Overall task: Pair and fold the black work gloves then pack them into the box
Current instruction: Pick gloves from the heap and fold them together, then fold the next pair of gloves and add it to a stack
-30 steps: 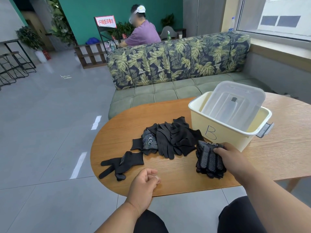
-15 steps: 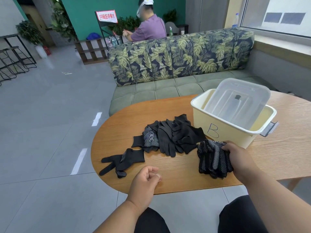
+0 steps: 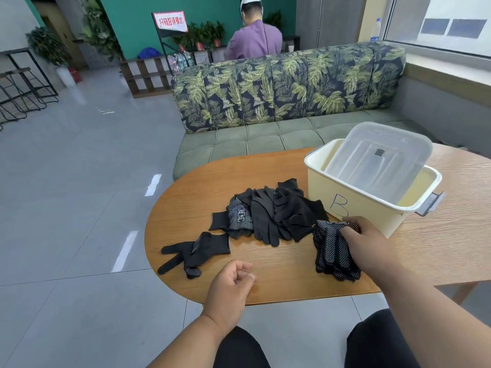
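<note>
A loose pile of black gloves (image 3: 273,211) lies in the middle of the wooden table (image 3: 287,277). One single black glove (image 3: 196,251) lies apart at the left. My right hand (image 3: 364,243) grips a stack of dotted black gloves (image 3: 332,251) just in front of the cream box (image 3: 353,208) marked "B". A clear lid (image 3: 377,158) leans inside the box. My left hand (image 3: 229,285) rests near the table's front edge, fingers loosely curled, holding nothing.
A leaf-patterned sofa (image 3: 287,91) stands behind the table. A person in a purple shirt (image 3: 253,41) sits beyond it, back turned. Grey tiled floor (image 3: 66,181) spreads to the left. My knees (image 3: 377,341) are under the table's front edge.
My right hand has shifted the dotted glove stack slightly towards the box and changed its grip on it. The left hand has stayed in place. The camera has tilted a little.
</note>
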A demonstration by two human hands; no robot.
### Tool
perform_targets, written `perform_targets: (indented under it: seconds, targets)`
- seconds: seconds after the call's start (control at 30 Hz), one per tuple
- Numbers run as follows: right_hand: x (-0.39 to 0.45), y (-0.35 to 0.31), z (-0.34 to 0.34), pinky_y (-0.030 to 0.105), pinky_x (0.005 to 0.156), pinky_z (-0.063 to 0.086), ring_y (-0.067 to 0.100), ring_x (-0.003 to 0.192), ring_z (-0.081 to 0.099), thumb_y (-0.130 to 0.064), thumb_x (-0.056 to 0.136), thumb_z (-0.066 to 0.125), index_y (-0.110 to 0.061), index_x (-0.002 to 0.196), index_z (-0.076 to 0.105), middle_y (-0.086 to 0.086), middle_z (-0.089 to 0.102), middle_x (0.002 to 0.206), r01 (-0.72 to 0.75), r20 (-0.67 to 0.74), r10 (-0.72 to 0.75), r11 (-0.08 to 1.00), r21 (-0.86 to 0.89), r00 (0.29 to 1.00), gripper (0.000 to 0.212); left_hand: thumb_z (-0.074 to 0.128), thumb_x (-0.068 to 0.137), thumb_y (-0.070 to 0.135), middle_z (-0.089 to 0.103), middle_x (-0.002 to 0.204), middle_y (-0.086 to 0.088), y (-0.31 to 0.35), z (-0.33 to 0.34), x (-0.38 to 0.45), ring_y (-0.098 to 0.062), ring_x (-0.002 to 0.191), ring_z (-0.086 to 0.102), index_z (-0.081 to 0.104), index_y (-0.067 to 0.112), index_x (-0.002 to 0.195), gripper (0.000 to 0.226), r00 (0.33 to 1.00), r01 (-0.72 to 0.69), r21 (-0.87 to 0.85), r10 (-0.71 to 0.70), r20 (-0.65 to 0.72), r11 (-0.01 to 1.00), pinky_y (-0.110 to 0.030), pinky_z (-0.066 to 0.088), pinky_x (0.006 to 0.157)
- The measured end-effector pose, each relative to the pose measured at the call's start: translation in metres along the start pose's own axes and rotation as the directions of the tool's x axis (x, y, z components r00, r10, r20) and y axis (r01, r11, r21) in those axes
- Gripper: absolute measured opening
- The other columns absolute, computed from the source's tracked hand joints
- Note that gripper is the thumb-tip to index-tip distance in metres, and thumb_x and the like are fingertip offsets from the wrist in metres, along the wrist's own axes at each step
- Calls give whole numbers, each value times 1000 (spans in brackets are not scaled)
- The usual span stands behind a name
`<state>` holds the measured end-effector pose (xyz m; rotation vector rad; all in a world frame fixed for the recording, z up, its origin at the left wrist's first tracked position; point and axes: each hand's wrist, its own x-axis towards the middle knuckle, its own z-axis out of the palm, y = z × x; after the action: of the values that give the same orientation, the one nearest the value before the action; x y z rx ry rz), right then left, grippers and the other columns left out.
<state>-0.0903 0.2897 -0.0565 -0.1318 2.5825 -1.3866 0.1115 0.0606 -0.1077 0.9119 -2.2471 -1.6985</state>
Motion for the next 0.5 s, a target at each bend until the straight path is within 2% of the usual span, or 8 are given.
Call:
perform_targets:
  seconds: [0.1,0.2,0.3,0.4,0.5]
  targets:
    - [-8,-2,4,45,105,48,25,118,55,-35,91,58,-32,135,59,-1,62,132,125,-102,-147,973,-193,984,44,64,82,38,75,92,1,1,0,0,-18,97,70,68,35,103,21,1000,0,-6,0,-2,1000,-43,57,95]
    - [-13,-8,7,46,115,38,25,131,47,-35,93,59,-33,140,56,-2,60,139,179,-115,-226,930,-322,967,48,62,76,45,76,93,1,1,0,0,-18,97,70,68,35,103,29,1000,2,-13,-3,-1,1000,-43,56,96]
    - [-15,-10,12,41,115,33,23,135,43,-30,96,56,-31,141,57,-3,59,142,216,-63,-251,914,-343,966,45,62,78,44,76,94,2,2,0,0,-15,98,70,67,35,104,29,1000,3,-6,-3,5,1000,-42,56,97]
    - [-12,-3,20,43,117,33,25,140,40,-27,99,52,-30,142,58,-2,53,150,230,-3,-247,905,-358,969,43,63,82,40,75,94,3,3,0,-2,-16,98,70,67,36,105,23,1000,3,4,-3,6,1000,-42,56,97]
    - [-10,-2,24,45,120,28,26,145,35,-27,99,51,-30,142,58,1,50,154,234,-8,-262,876,-423,965,43,62,78,44,75,95,5,3,-1,-2,-16,100,69,66,36,105,28,1000,13,5,-13,14,1000,-42,55,98]
